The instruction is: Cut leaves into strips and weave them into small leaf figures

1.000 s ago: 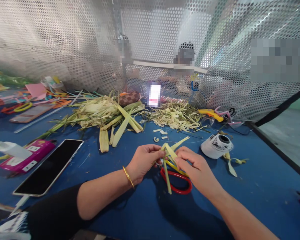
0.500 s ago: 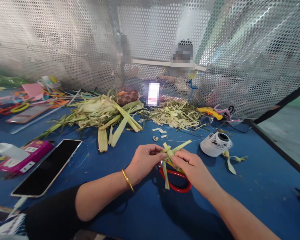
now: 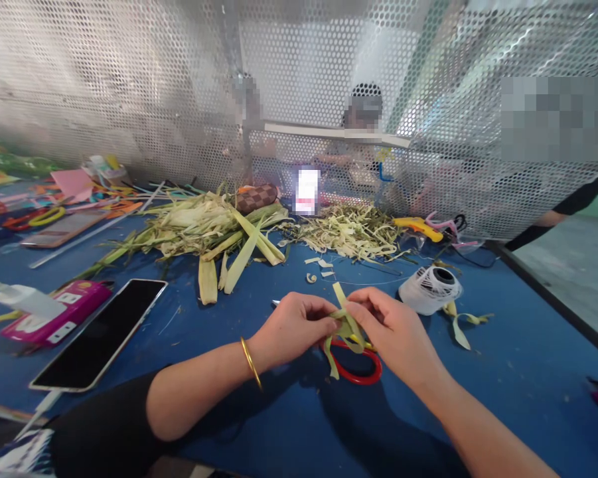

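Between my two hands are narrow, pale green leaf strips (image 3: pixel 349 326), crossed and folded over each other. My left hand (image 3: pixel 303 325) pinches them from the left with thumb and fingers. From the right, my right hand (image 3: pixel 385 323) grips a folded strip between thumb and forefinger. One strip end points up past the fingers and another hangs down below. Under the hands lie scissors with red and yellow handles (image 3: pixel 363 380); a blade tip shows left of my left hand. Fingers partly hide where the strips cross.
A heap of long dried husk leaves (image 3: pixel 194 222) and a pile of shredded strips (image 3: pixel 351 232) lie at the back. A white thread spool (image 3: pixel 428 292) stands right. Left are a phone (image 3: pixel 99 335) and a magenta box (image 3: pixel 57 312). A perforated metal screen (image 3: pixel 299 73) closes the back.
The strip that pointed right is now folded over and down between my hands. My right hand has shifted slightly, its fingers higher on the strips; my left hand still pinches them.
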Demonstrator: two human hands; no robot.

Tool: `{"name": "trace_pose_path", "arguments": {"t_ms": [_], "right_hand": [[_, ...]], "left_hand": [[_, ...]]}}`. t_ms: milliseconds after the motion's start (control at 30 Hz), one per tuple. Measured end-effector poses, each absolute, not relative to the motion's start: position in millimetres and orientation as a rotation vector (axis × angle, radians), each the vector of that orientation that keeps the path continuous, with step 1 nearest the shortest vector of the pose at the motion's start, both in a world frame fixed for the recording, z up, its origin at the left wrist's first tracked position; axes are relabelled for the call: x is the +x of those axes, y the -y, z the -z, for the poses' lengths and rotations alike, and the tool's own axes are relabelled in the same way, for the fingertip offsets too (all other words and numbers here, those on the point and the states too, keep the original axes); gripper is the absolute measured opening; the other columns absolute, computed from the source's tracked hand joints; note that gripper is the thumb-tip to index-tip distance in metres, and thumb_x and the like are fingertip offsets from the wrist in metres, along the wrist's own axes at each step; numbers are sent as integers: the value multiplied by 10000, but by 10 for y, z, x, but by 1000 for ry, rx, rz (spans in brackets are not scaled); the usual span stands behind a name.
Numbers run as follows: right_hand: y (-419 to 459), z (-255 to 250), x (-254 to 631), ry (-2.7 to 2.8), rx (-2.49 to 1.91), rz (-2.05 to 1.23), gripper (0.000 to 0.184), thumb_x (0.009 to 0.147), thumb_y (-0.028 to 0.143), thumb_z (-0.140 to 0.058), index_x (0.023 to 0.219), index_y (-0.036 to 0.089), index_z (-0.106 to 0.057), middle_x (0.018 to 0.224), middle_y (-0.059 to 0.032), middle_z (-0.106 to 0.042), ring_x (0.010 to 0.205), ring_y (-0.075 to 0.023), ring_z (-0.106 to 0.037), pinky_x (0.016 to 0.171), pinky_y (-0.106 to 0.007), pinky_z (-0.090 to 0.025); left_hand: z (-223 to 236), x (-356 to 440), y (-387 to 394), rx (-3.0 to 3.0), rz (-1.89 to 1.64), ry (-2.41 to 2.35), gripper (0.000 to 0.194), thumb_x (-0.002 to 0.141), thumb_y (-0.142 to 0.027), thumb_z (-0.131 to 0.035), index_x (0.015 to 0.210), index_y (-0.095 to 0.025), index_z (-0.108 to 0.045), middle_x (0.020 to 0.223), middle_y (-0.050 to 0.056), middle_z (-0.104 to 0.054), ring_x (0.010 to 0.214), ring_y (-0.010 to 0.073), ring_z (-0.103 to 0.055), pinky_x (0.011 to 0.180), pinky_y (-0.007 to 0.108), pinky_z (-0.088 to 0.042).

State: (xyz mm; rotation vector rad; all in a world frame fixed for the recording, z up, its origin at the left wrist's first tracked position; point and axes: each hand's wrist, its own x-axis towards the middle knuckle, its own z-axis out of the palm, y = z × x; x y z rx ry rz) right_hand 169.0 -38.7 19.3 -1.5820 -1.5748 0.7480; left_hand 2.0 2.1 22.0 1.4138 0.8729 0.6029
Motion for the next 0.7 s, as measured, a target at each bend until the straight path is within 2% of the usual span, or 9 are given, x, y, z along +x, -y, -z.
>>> {"name": "trace_pose_path", "arguments": {"t_ms": [100,267,367,500,700], "right_hand": [[354,-245,1716,1507,-1526,-1077,336,810,499,-559,679,190,-580,550,40,-487,494,-96,-407,456,-225,-316],[326,-284,1666,1255,-1453,-1385,398,689,507,-677,576,185,-473,458,89,-372,413,-49,-293,412,-200,-227],[312,-268,1635,1150,-1404,-1354,428,683,509,-680,542,186,-439,452,81,-426,382,-45,-351,407,-200,-256],[291,-212,1653,1047,-1386,-1241,402,685,507,-691,566,172,-502,488,61,-519,365,-46,-418,409,-203,-305],[274,-170,1696,871,-1351,-1109,369,645,495,-733,667,164,-571,662,4,-666,409,-68,-523,405,-205,-366]], "left_hand": [[-232,-1,-17,1420,-507,-813,136,685,-255,-610,706,-142,-683,550,-26,-562,481,85,-461,491,212,-372],[-243,-13,-9,1419,-387,-781,141,680,-273,-627,650,-138,-655,499,-44,-525,456,69,-422,488,208,-345],[-239,-12,-4,1413,-338,-748,172,691,-300,-627,706,-136,-678,517,-41,-530,465,75,-423,492,213,-356],[-213,-12,-16,1427,-330,-734,189,717,-308,-609,737,-134,-681,533,-41,-518,474,76,-407,494,215,-347],[-221,-15,-35,1460,-349,-667,176,769,-281,-577,746,-136,-674,617,-24,-580,515,67,-394,527,210,-311]]}}
